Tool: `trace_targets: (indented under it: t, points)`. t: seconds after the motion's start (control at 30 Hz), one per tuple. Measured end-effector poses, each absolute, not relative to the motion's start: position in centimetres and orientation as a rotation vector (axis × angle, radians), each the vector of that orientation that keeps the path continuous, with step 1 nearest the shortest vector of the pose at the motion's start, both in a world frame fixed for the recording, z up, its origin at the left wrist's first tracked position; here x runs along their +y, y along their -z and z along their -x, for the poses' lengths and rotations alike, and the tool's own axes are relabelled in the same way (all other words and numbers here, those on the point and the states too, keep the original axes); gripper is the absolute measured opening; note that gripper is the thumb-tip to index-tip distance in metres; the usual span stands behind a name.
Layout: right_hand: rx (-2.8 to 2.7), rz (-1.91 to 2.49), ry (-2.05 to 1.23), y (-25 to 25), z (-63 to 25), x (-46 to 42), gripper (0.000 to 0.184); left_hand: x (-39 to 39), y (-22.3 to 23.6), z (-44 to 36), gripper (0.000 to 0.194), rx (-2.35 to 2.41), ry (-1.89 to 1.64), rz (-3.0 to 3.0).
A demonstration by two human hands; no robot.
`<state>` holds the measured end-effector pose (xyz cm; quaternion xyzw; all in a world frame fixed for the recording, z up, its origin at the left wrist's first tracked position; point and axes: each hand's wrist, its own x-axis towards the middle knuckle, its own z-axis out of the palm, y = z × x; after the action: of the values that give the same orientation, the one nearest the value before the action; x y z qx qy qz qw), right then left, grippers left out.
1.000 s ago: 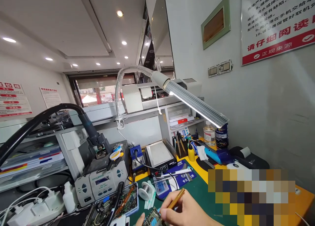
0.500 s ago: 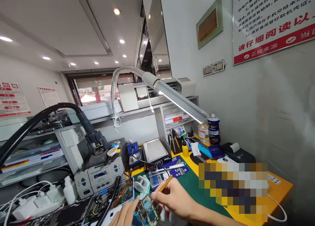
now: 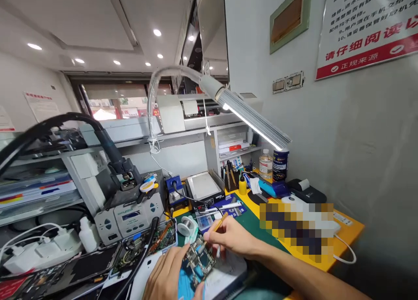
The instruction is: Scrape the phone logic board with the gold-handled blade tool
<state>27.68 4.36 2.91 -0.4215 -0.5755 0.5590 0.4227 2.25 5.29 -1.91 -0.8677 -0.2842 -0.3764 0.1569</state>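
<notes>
My left hand [image 3: 165,271] grips a phone circuit board [image 3: 197,265], its fingers along the left edge and the thumb at the lower edge. Blue material [image 3: 186,284] shows under and through the board. My right hand [image 3: 233,237] pinches a slim golden-brown tool [image 3: 220,221] like a pen; its lower end meets the top of the board, and its kind is unclear. Something white shows beneath the right fingers, too hidden to name. Just beyond the board sits a solder-like spool [image 3: 185,226] on pale green cloth or film.
A tray of loose boards [image 3: 163,239] and a black hose [image 3: 146,252] lie left of my hands. Behind stand a rework station [image 3: 130,219] and a flat heating plate [image 3: 204,187]. A lit lamp [image 3: 254,117] hangs over the bench; bottles and a can stand back right.
The camera view has tilted down and shifted slightly. More of the board, both hands and a white surface beneath them now shows. The left thumb has come into view at the board's lower edge.
</notes>
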Motion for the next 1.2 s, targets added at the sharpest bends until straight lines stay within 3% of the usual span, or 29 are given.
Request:
trace_targets:
  t: [0.1, 0.23, 0.4, 0.67, 1.2]
  points:
    - [-1.419, 1.080, -1.410, -2.8, -27.9, 4.5, 0.043, 4.9, 1.7, -2.4, 0.055, -0.837, 1.100, 2.507]
    - [-1.341, 1.084, -1.442, -2.7, -28.1, 4.6, 0.041, 4.7, 1.7, -2.7, 0.048, -0.845, 1.152, 2.519]
    - [-1.231, 1.035, -1.529, -2.9, -28.0, 4.1, 0.048, 4.5, 1.8, -2.9, 0.048, -0.863, 1.203, 2.523]
    - [-1.150, 0.977, -1.403, -3.3, -27.6, 2.4, 0.035, 3.5, 1.6, -2.7, 0.055, -0.968, 1.153, 2.588]
    - [-1.152, 1.007, -1.411, -4.1, -26.5, 0.9, 0.044, 2.6, 0.6, -2.9, 0.057, -1.029, 1.136, 2.681]
